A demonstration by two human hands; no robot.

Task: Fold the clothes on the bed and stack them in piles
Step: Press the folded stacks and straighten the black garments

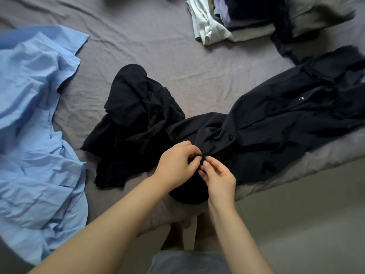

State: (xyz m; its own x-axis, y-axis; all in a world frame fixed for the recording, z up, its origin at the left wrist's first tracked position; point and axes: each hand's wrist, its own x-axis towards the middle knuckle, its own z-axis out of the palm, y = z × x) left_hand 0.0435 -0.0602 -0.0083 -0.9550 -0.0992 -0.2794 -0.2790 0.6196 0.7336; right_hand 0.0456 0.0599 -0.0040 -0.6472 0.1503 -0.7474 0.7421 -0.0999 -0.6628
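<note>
Both hands meet at lower centre: the left hand (175,163) and right hand (218,178), fingers curled, pinch the button placket of a dark buttoned shirt (276,123). The shirt lies along the grey-sheeted bed (158,56), its long axis running from lower centre to the upper right. A crumpled black garment (130,115) sits just left, a light blue shirt (35,123) at far left, folded piles (227,20) at top.
</note>
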